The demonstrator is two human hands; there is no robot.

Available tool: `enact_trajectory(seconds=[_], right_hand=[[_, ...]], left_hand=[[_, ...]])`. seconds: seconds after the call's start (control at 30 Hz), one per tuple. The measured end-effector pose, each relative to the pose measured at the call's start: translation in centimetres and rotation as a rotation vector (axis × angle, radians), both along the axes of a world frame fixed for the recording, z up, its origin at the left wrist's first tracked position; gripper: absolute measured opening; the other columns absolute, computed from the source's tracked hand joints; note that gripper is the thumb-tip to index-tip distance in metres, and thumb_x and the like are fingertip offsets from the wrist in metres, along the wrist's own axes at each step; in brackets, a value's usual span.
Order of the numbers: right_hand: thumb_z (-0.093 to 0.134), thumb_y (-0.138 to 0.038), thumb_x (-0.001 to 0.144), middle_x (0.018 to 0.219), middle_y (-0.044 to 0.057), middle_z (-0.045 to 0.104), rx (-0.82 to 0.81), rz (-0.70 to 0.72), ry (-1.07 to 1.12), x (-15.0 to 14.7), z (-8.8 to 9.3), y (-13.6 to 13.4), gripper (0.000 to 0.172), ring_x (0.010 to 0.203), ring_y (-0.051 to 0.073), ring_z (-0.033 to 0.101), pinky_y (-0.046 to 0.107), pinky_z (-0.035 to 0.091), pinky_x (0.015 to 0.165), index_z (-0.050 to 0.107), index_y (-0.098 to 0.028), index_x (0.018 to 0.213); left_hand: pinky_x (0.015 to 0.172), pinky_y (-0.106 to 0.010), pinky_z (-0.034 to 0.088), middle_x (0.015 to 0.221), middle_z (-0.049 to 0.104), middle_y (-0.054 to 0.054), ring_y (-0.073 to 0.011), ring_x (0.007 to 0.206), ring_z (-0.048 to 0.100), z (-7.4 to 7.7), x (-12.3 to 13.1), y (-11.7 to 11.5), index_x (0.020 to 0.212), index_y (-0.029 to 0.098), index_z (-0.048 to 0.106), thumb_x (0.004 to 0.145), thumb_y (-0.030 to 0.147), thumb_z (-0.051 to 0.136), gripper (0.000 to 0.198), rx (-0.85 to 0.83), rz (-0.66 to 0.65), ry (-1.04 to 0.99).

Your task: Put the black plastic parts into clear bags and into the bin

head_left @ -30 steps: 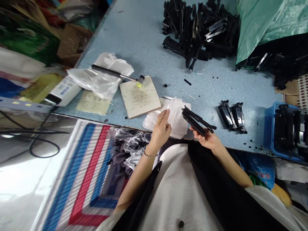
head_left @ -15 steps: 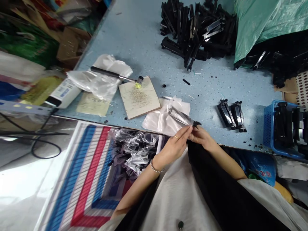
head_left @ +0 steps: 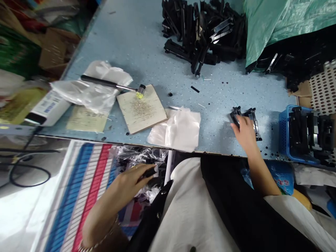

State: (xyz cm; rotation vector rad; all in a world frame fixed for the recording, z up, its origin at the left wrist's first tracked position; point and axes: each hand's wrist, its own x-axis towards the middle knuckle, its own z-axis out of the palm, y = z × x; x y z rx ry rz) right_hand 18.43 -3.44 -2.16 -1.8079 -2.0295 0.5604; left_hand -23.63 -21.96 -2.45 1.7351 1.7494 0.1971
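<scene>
Left hand (head_left: 126, 180) pinches black part (head_left: 149, 172) over wrapped pile (head_left: 133, 154). Right hand (head_left: 246, 132) at left clip (head_left: 234, 115), can't tell if gripped; right clip (head_left: 256, 122) just beside it. Sleeves (head_left: 182, 129) between hands.

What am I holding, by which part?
Left hand: narrow black piece, between thumb and fingers, exact part unclear. Right hand: at an elongated black piece; grip cannot be told.

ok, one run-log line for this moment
left hand: holds black part over striped container; right hand: at two black parts on table; hammer head: on board
</scene>
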Motion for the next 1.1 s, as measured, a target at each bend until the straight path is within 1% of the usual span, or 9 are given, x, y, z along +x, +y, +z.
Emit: enact_trajectory(seconds=[0.1, 0.17, 0.37, 0.47, 0.53, 0.63, 0.73, 0.93, 1.1], right_hand=[[0.055, -0.027, 0.095, 0.122, 0.023, 0.059, 0.070, -0.035, -0.301, 1.8, -2.1, 2.1, 0.043, 0.115, 0.040, 0.052, 0.059, 0.043, 0.098, 0.059, -0.010, 0.135], [0.053, -0.021, 0.094, 0.117, 0.021, 0.061, 0.061, 0.075, -0.373, 1.1, -2.7, 1.9, 0.042, 0.110, 0.038, 0.051, 0.055, 0.044, 0.094, 0.059, -0.011, 0.135], [0.045, -0.004, 0.091, 0.126, 0.011, 0.062, 0.127, 0.428, -0.305, -1.9, -1.9, -1.9, 0.041, 0.122, 0.032, 0.044, 0.051, 0.037, 0.100, 0.073, -0.024, 0.111], [0.044, -0.007, 0.091, 0.131, 0.011, 0.060, 0.132, 0.413, -0.205, -1.5, -1.7, -2.6, 0.034, 0.129, 0.032, 0.044, 0.052, 0.037, 0.107, 0.073, -0.022, 0.098], [0.046, -0.017, 0.095, 0.131, 0.014, 0.059, 0.091, 0.339, -0.130, -0.9, -1.7, -2.9, 0.028, 0.127, 0.032, 0.048, 0.051, 0.042, 0.105, 0.070, -0.020, 0.110], [0.055, -0.040, 0.095, 0.128, 0.022, 0.059, -0.049, 0.155, -0.107, 0.1, -2.0, -3.1, 0.045, 0.119, 0.038, 0.056, 0.053, 0.049, 0.096, 0.059, -0.013, 0.130], [0.058, -0.050, 0.091, 0.111, 0.019, 0.066, -0.201, 0.005, -0.009, 0.9, -2.2, -3.0, 0.044, 0.104, 0.036, 0.063, 0.052, 0.052, 0.089, 0.066, -0.014, 0.116], [0.069, -0.062, 0.077, 0.071, 0.002, 0.065, -0.829, -0.068, 1.020, -1.9, -2.5, -3.7, 0.040, 0.060, 0.018, 0.059, 0.031, 0.049, 0.056, 0.067, -0.023, 0.084], [0.086, -0.047, 0.066, 0.064, 0.001, 0.067, -1.156, -0.083, 1.235, -5.5, -3.5, -5.0, 0.036, 0.051, 0.013, 0.057, 0.023, 0.044, 0.045, 0.068, -0.019, 0.078]], left_hand=[[0.092, -0.044, 0.058, 0.111, 0.078, -0.015, -0.0348, 0.104, 0.074, -4.9, -0.9, 1.4, 0.104, 0.018, 0.076, 0.081, 0.032, 0.057, 0.033, -0.292, 0.021, 0.175], [0.091, -0.043, 0.058, 0.106, 0.079, -0.015, -0.0343, 0.102, 0.074, -6.1, 0.1, 2.8, 0.104, 0.016, 0.075, 0.080, 0.029, 0.057, 0.032, -0.319, 0.061, 0.185], [0.079, -0.031, 0.056, 0.094, 0.073, -0.006, -0.0201, 0.085, 0.069, -2.7, 9.0, 8.5, 0.095, 0.021, 0.070, 0.095, 0.040, 0.057, 0.024, 0.203, 0.142, -0.316], [0.086, -0.037, 0.054, 0.104, 0.067, -0.013, -0.0247, 0.096, 0.066, -3.5, 13.4, 11.9, 0.087, 0.017, 0.066, 0.088, 0.033, 0.069, 0.016, 0.428, 0.180, -0.179], [0.090, -0.040, 0.053, 0.104, 0.066, -0.013, -0.0260, 0.099, 0.065, -4.8, 14.6, 13.5, 0.083, 0.016, 0.065, 0.089, 0.025, 0.067, 0.011, 0.425, 0.180, -0.118], [0.087, -0.036, 0.054, 0.098, 0.067, -0.008, -0.0214, 0.093, 0.065, -6.2, 13.8, 14.4, 0.079, 0.018, 0.068, 0.090, 0.018, 0.058, 0.016, 0.340, 0.160, -0.284], [0.076, -0.031, 0.054, 0.088, 0.065, -0.004, -0.0173, 0.080, 0.063, -6.2, 12.2, 14.3, 0.073, 0.020, 0.068, 0.081, 0.019, 0.068, 0.008, 0.280, 0.241, -0.452], [0.079, -0.032, 0.051, 0.078, 0.063, -0.003, -0.0181, 0.081, 0.062, -5.6, 12.4, 14.6, 0.064, 0.020, 0.064, 0.079, 0.020, 0.067, 0.016, 0.254, 0.323, -0.466], [0.067, -0.028, 0.052, 0.073, 0.064, 0.001, -0.0146, 0.067, 0.061, -5.4, 11.9, 13.6, 0.082, 0.019, 0.062, 0.079, 0.014, 0.061, 0.006, 0.266, 0.484, -0.469]])
